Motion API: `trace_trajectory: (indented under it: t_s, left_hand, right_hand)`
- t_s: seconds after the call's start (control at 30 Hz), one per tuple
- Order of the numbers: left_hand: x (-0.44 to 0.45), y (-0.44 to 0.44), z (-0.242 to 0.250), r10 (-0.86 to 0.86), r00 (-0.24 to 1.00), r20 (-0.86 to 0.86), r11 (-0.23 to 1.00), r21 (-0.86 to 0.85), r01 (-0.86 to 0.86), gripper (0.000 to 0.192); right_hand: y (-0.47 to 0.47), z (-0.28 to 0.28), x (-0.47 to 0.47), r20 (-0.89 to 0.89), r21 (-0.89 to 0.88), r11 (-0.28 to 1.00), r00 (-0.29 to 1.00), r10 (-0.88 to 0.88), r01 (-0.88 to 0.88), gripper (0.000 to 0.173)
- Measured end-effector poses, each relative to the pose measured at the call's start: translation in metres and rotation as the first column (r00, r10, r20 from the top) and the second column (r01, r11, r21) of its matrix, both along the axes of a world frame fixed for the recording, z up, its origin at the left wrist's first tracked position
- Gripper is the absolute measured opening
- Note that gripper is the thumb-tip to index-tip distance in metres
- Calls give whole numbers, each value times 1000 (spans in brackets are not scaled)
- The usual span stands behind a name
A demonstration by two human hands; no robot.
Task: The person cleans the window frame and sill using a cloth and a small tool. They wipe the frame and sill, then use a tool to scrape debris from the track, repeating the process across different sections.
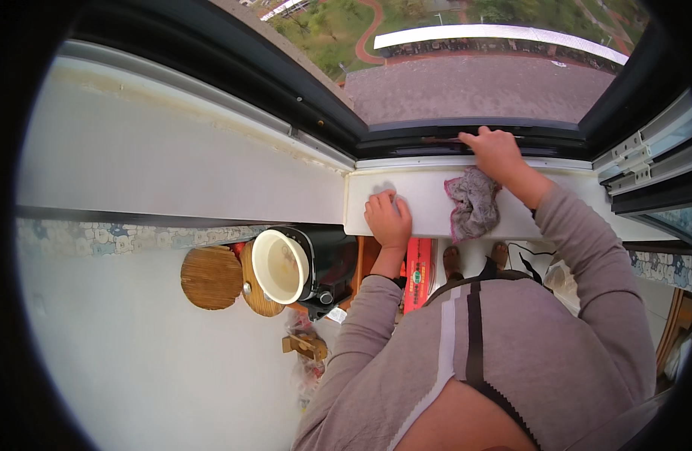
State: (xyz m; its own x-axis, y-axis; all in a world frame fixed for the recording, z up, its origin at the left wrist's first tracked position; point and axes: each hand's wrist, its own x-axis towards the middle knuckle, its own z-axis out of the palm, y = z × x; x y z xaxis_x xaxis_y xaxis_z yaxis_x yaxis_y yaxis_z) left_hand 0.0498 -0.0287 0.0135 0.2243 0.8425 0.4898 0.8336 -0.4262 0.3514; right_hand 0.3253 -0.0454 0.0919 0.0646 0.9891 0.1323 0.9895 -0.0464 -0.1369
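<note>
My right hand (495, 152) is at the black lower rail of the window frame (396, 147), its fingers closed on the end of a thin, reddish-brown tool (440, 140); its kind is too small to tell. That tool lies along the dark track, pointing left. Just below the right hand, a crumpled grey cloth with a pink edge (474, 204) rests on the white windowsill (425, 194). My left hand (389, 219) leans on the sill near its left corner, fingers slightly curled and apart, with nothing seen in it.
Beyond the window lie a roof and greenery far below. At the lower left stand a cream plastic bowl (280, 266) on a black appliance (332, 259) and round wooden boards (211, 277). A red box (419, 273) is below the sill. An opened window sash (661, 186) stands at right.
</note>
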Motion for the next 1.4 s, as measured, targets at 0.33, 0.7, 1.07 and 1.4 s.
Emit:
trace_trajectory:
  t_s: [0.33, 0.7, 1.07, 1.4]
  left_hand:
    - [-2, 2, -1, -19, 1000, 7, 1000, 1, 19, 16]
    - [-1, 1, -1, -18, 1000, 17, 1000, -18, 18, 17]
    - [-11, -2, -1, -103, 938, 332, 995, 41, 95, 15]
    - [-131, -30, 17, 467, -255, 847, 882, -429, 194, 43]
  right_hand:
    - [-18, 10, 9, -66, -45, 999, 998, -24, 21, 32]
    - [-30, 4, 14, -133, 30, 999, 991, -25, 29, 35]
    - [-32, 74, -79, -623, 56, 923, 709, 331, -382, 36]
    - [-8, 12, -236, -642, -47, 632, 508, 574, -773, 55]
